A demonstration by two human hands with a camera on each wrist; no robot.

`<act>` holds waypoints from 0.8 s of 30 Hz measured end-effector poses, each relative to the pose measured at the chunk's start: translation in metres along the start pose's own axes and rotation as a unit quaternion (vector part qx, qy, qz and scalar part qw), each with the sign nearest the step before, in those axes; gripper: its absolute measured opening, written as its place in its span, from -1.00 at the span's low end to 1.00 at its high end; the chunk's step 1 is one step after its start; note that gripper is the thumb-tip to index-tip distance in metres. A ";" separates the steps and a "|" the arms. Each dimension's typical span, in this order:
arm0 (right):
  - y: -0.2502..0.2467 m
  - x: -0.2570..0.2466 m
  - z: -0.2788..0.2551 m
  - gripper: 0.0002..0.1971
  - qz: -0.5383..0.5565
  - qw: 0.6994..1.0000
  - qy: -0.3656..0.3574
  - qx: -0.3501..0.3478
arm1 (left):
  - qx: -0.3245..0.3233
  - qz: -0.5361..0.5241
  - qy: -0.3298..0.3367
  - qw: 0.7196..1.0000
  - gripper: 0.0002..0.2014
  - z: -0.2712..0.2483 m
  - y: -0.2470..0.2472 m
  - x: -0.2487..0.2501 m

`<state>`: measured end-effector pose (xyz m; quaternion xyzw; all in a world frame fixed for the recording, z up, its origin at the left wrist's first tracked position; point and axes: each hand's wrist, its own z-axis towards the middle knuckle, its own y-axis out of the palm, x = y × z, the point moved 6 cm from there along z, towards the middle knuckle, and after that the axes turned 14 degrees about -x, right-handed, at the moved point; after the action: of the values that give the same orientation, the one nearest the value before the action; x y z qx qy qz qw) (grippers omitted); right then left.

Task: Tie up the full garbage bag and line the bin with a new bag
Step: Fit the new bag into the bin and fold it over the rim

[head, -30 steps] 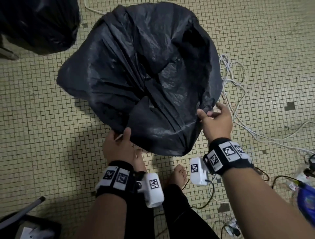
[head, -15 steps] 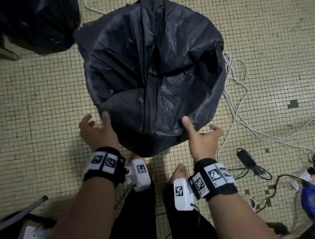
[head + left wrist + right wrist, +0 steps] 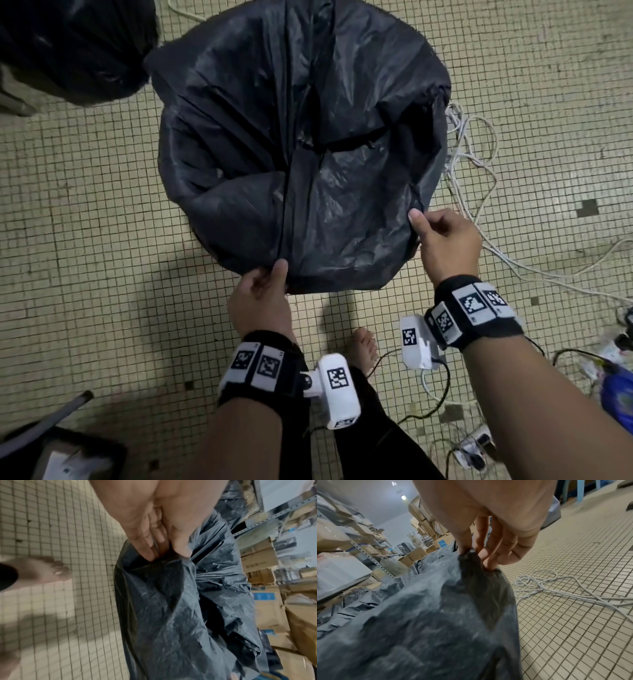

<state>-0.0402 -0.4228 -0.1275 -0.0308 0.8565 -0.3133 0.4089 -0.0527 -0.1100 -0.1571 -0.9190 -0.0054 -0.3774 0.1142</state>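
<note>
Black plastic film, thin and crinkled, forming the new bag (image 3: 301, 144), draping over the bin on the tiled floor (image 3: 85, 212) just ahead of the bare foot (image 3: 361, 346); bin itself hiding entirely under the film

Likely handling very light, soft and limp, billowing and folding instead of holding shape; probably slippery between fingertips and prone to tearing if yanked against a hard rim

Best holding at the free hem on the near side, gathering a small fold there, not grabbing the slack middle

Left hand (image 3: 260, 301) pinching the near hem, thumb on top and fingers (image 3: 145, 547) tucking beneath the edge, closing firmly on the film

Right hand (image 3: 445, 240) pinching a bunched tuft of hem at the near-right, thumb and forefinger (image 3: 462, 539) pressing together on it, the other fingers curling loosely alongside

Mouth of the bag facing upward toward the head camera, folds sagging down into the middle; long axis judging to be running vertically, down into the bin, closed end not showing

Second dark full bag (image 3: 75, 48) sitting at the far left, apart from the bin; white cables (image 3: 479, 164) lying on the floor just beside the right edge

Hem on the near side not yet pulling snug down the wall, judging by the loose overhang
</note>
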 end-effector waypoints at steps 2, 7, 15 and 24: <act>0.009 -0.001 -0.005 -0.72 0.021 1.000 0.007 -0.017 | 0.020 -0.007 0.010 1.000 -0.81 0.013 -0.015 0.006; 0.046 -0.008 -0.028 -0.73 0.062 0.997 -0.001 -0.053 | 0.066 -0.059 0.043 0.995 -0.86 0.048 -0.054 0.030; 0.056 0.070 -0.051 -0.73 0.030 0.989 0.144 -0.035 | 0.042 0.026 0.086 0.995 -0.74 0.060 -0.071 0.026; 0.056 0.091 -0.058 -0.78 0.010 0.976 0.178 -0.124 | 0.077 0.229 -0.087 0.966 -0.79 0.070 -0.106 -0.028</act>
<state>-0.1309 -0.3758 -0.1935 -0.0161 0.9480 -0.2011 0.2463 -0.0349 0.0106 -0.2031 -0.9133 0.1661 -0.2581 0.2675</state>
